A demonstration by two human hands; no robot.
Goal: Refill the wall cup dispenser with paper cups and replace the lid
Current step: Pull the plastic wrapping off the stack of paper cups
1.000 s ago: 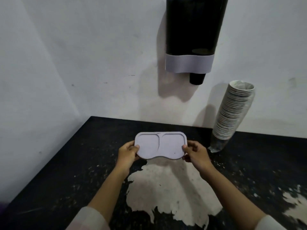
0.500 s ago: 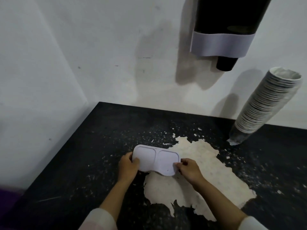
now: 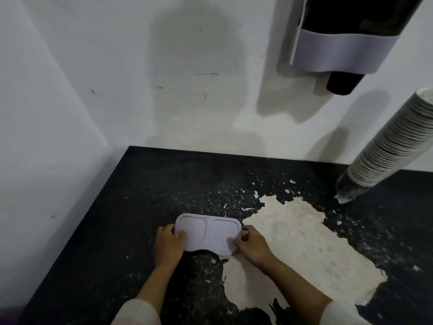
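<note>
A pale lilac double-oval lid point(image 3: 208, 233) lies low over the black counter point(image 3: 131, 231), held at both ends. My left hand point(image 3: 167, 246) grips its left end and my right hand point(image 3: 251, 245) grips its right end. The wall cup dispenser point(image 3: 346, 41), dark with a lilac band and a black cup showing at its bottom, hangs at the upper right, partly cut off by the frame. A tall stack of paper cups point(image 3: 396, 141) in a clear sleeve leans against the wall at the right.
The counter meets white walls at the back and at the left, forming a corner. A large patch of peeled, pale surface point(image 3: 300, 249) spreads across the counter right of my hands. The counter's left edge runs diagonally toward the lower left.
Both hands have brought the lid down from chest height to the counter surface. The view has tilted down and left, so the dispenser and cup stack sit further right.
</note>
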